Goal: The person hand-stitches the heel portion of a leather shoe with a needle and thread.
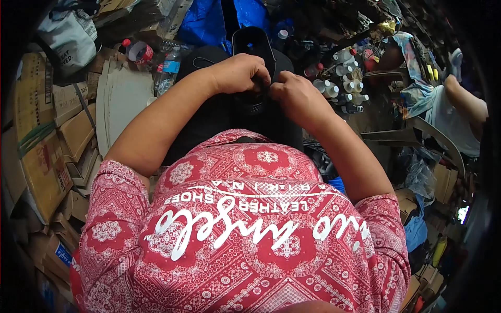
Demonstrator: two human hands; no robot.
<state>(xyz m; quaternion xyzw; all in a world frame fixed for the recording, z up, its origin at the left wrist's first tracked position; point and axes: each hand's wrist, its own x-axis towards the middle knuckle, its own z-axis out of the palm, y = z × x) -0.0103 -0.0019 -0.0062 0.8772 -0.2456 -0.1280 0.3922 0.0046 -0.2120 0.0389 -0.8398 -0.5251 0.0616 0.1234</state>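
Note:
A black shoe-like item [254,40] with an open top lies over my dark-clothed lap, between my hands. My left hand [242,73] is at its left side, fingers curled and pressed together against it. My right hand [297,94] is closed at its right edge, fingertips pinched. Both hands seem to grip the black item, though the fingertips are partly hidden. A thin dark cord loops beside my left wrist.
Flattened cardboard [42,141] is stacked at left, near a red-capped bottle [140,52] and a blue-labelled bottle [170,65]. A blue bag [203,23] lies ahead. Several plastic bottles [347,78] stand at right, with another person's arm [467,107] beyond.

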